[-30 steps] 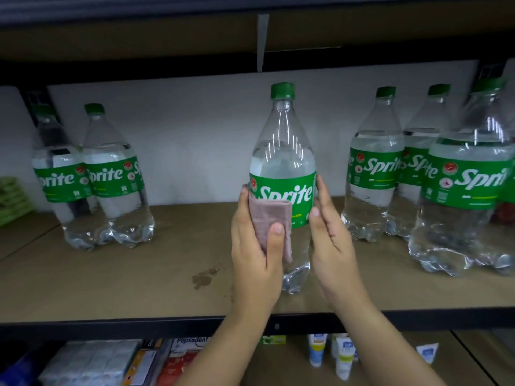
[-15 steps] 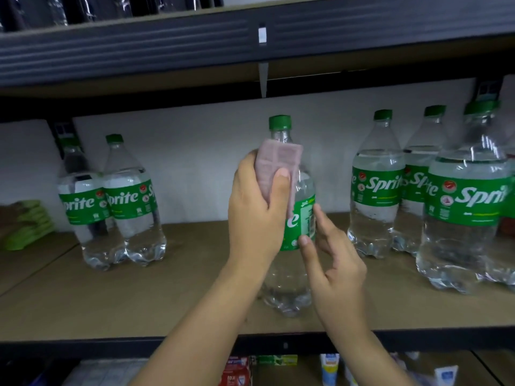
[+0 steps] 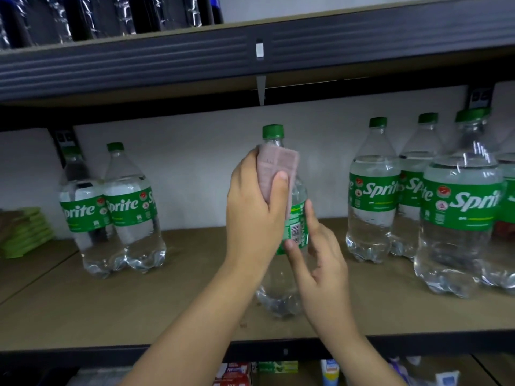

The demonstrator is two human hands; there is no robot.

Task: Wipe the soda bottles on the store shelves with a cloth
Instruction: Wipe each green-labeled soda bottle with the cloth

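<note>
Centre bottle (image 3: 297, 218) stands upright mid-shelf (image 3: 111, 310), long axis vertical; my left hand (image 3: 255, 218) pinches the cloth (image 3: 274, 165) against its shoulder, right hand (image 3: 320, 260) fingers loosely spread, steadying the label lower right.

Clear glossy plastic soda bottle (image 3: 281, 296): smooth, glare streaks, green plastic screw cap (image 3: 272, 131), glossy green film label (image 3: 296, 227). Pinkish woven cloth (image 3: 277, 165): matt, ribbed grid texture, soft folds. Tan shelf board (image 3: 195, 307): matt, looks like fibreboard or laminate, a few small marks. Black shelf front rail (image 3: 139, 62): ribbed, semi-matt, metal or plastic, can't tell. White back panel (image 3: 195, 162): flat matt.
</note>
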